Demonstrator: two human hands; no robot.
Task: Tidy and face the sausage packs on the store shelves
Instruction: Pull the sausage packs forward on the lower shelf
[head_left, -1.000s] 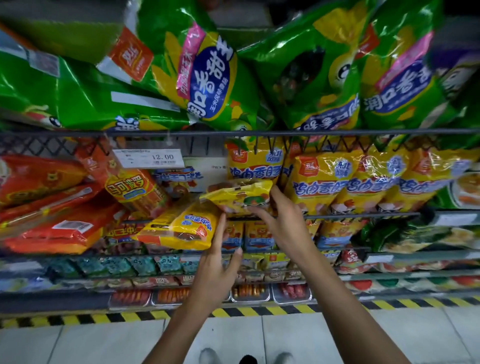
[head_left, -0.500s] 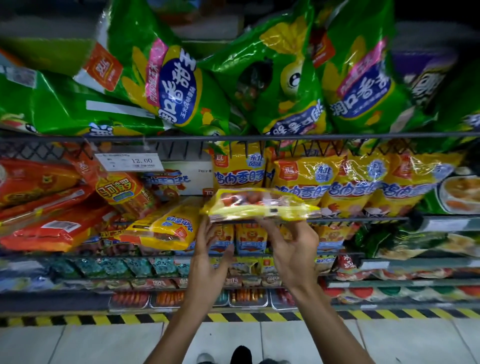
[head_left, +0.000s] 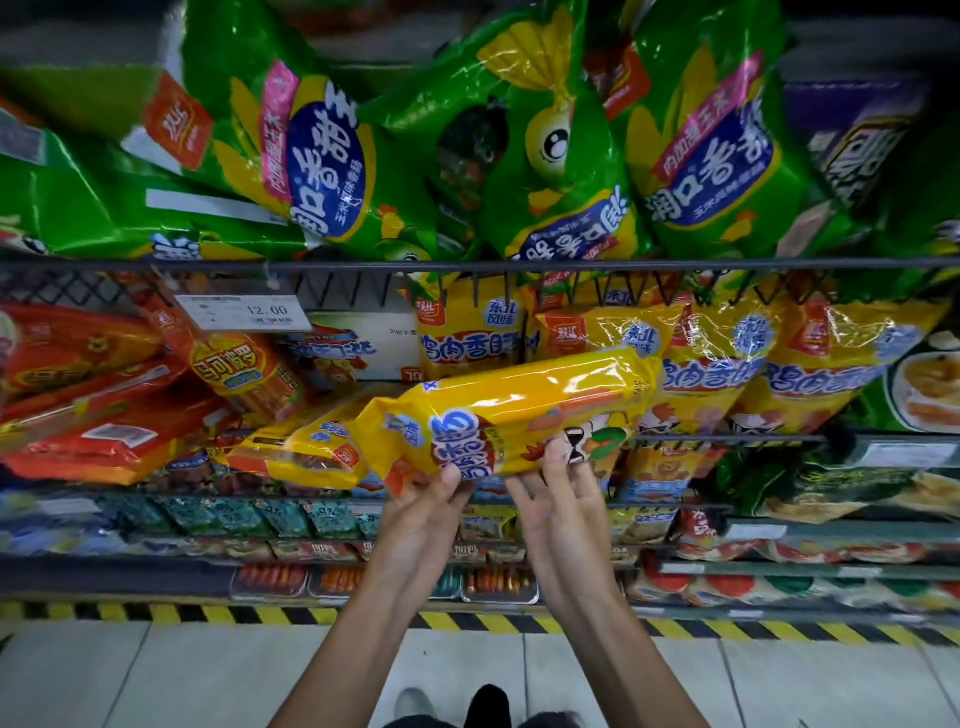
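A yellow sausage pack lies sideways in front of the middle wire shelf, its printed face turned towards me. My left hand grips its lower left corner from below. My right hand holds its lower edge, fingertips on the printed face. Behind it, a row of matching yellow packs stands upright. Another yellow pack lies flat to the left.
Big green packs crowd the top shelf above a wire rail. Red sausage packs lie piled at the left under a 12.00 price tag. Lower shelves hold small packs and trays; a yellow-black strip marks the base.
The yellow pack has been turned from clear back side to printed face and now tilts up to the right. Both hands shifted along its lower edge; my view moved closer.
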